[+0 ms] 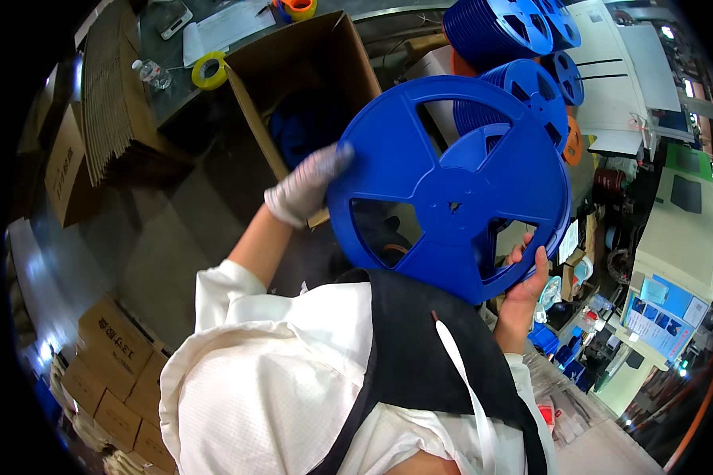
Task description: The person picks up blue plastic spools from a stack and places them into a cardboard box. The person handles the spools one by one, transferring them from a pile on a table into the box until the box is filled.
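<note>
A large blue plastic reel (451, 186) is held up in front of my chest, its spoked face toward me. Another blue rim shows close behind its right edge, so it is a stack or a two-sided reel; I cannot tell which. My right hand (528, 277), bare, grips the lower right rim, thumb in front and fingers through the window. At the upper left rim is my left hand (309, 186) in a pale glove, slightly blurred, its fingers against the edge. Just beyond the left hand stands an open cardboard box (253, 119) with dark blue contents.
Stacks of blue reels (495, 36) stand at the back right. On the dark table lie yellow tape (209, 70), a plastic bottle (152, 74) and papers (226, 33). Folded cardboard (107, 95) leans at the left; closed cartons (115, 356) are piled lower left. Machines (673, 261) line the right.
</note>
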{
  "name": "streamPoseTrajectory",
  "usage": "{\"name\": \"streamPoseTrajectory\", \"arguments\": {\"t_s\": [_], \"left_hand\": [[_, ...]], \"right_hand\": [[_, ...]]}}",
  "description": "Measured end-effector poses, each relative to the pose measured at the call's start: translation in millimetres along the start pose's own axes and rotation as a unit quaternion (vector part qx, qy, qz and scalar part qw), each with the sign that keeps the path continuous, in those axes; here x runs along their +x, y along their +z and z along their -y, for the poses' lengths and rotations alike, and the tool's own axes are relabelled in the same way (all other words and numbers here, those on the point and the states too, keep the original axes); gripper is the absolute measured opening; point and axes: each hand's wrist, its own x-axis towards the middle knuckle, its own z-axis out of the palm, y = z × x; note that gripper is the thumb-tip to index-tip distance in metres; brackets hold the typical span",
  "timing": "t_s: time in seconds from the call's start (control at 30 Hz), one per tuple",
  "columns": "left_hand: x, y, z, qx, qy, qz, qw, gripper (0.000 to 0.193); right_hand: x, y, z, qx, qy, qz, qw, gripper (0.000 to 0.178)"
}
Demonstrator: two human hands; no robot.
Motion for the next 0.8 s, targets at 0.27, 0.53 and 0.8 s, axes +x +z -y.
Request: {"name": "streamPoseTrajectory", "arguments": {"t_s": [0.27,0.53,0.8], "left_hand": [[11,-33,33,-0.007,0.075,-0.037,0.996,0.044],[-51,29,53,-0.183,-0.074,-0.074,0.978,0.054],[-21,-28,55,-0.217,0.043,-0.088,0.971,0.037]], "right_hand": [[-23,-6,-11,0.034,0.011,0.006,0.999,0.039],[-19,8,-15,-0.039,0.018,-0.146,0.988,0.045],[15,11,-31,-0.025,0.042,-0.080,0.996,0.047]]}}
